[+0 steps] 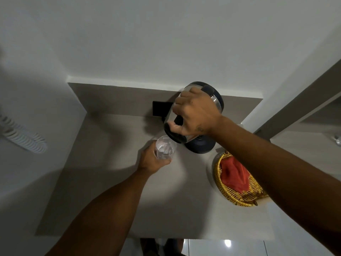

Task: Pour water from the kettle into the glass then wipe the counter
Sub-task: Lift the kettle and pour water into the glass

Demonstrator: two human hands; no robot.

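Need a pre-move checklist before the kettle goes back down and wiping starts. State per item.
1. Right hand has the kettle by its handle: ok, fingers wrapped round it.
2. Left hand holds the glass: ok, gripped from the side.
3. Spout over the glass mouth: ok, the tipped kettle's dark rim sits just above the glass edge.
4. Water level in the glass: cannot tell; there is a glint inside but no clear line.
5. Base free for the kettle: ok, nothing on it.
6. Cloth ready for wiping: ok, the red cloth lies in the basket to the right.
7. Spills on the counter: cannot tell.
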